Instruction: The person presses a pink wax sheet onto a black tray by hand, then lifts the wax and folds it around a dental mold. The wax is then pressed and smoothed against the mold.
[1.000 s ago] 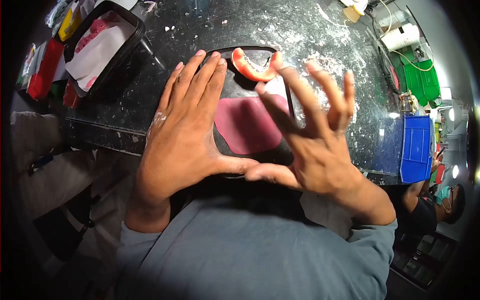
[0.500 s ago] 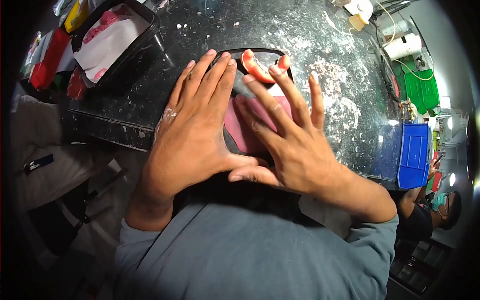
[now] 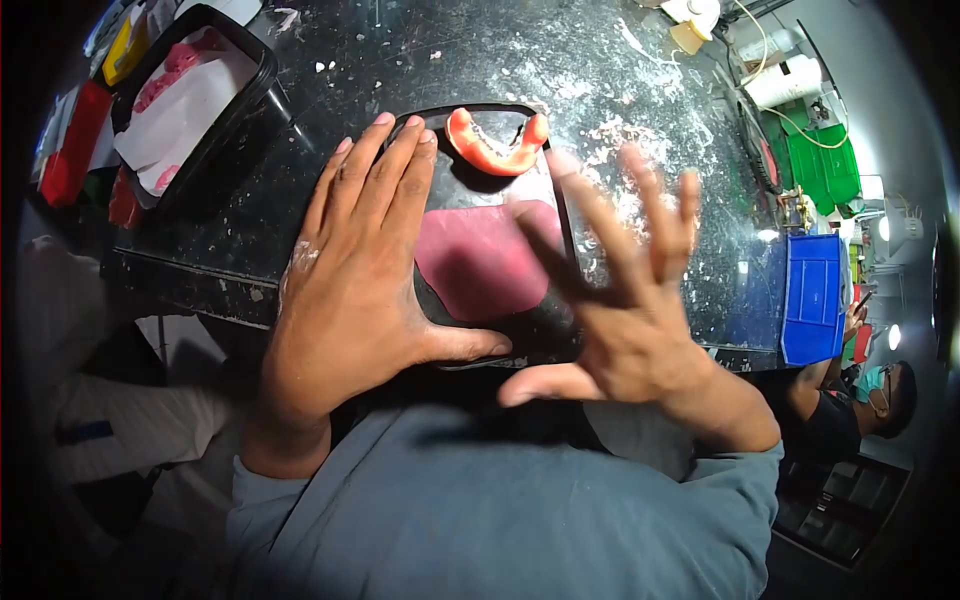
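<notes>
In the head view, a pink sheet point(image 3: 485, 275) lay on a black-rimmed board point(image 3: 566, 228), by the desk's point(image 3: 350, 70) near edge. A red U-shaped piece point(image 3: 490, 162) sat at the board's far edge. The left hand point(image 3: 350, 290) spread open along its left edge; the right hand point(image 3: 640, 335), blurred, was open by the near right corner, thumbs apart.

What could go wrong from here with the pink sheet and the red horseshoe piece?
1. Right hand, spread and blurred near the red horseshoe piece, might knock it.
2. White residue on the bench, right of the pink sheet, could contaminate it.
3. Left hand has white smears; contact might transfer them.
</notes>
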A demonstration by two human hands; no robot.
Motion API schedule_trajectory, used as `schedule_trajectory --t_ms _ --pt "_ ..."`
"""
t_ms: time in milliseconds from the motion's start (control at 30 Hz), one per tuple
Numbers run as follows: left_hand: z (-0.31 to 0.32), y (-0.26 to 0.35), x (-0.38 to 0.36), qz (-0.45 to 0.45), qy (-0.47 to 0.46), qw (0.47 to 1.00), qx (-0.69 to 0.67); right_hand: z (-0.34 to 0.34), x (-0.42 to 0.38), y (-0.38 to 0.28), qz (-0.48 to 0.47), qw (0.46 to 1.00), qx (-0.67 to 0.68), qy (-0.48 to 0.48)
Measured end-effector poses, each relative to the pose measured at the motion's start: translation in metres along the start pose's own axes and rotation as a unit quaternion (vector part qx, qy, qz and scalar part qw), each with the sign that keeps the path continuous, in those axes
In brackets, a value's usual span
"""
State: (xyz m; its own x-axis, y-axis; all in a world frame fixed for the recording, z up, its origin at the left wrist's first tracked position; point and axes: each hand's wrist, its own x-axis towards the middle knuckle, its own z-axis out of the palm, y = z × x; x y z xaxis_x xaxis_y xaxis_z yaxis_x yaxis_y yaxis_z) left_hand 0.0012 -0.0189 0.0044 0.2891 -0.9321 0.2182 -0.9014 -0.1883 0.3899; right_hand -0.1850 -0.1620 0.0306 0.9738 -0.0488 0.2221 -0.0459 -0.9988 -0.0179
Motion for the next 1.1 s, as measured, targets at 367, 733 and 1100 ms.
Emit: schedule_trajectory --t_ms 367,733,1100 --pt "0.000 0.000 -0.002 -0.003 -0.008 1.000 -0.002 -0.014 -0.006 0.010 0.073 0.995 -0.031 -0.057" --pt "0.000 0.002 -0.001 -0.006 -0.012 1.000 -0.003 -0.002 -0.022 0.011 0.018 0.996 -0.063 -0.057" --pt "0.000 0.000 0.000 -0.004 -0.010 1.000 0.001 0.010 -0.016 0.015 -0.020 0.996 -0.056 -0.066"
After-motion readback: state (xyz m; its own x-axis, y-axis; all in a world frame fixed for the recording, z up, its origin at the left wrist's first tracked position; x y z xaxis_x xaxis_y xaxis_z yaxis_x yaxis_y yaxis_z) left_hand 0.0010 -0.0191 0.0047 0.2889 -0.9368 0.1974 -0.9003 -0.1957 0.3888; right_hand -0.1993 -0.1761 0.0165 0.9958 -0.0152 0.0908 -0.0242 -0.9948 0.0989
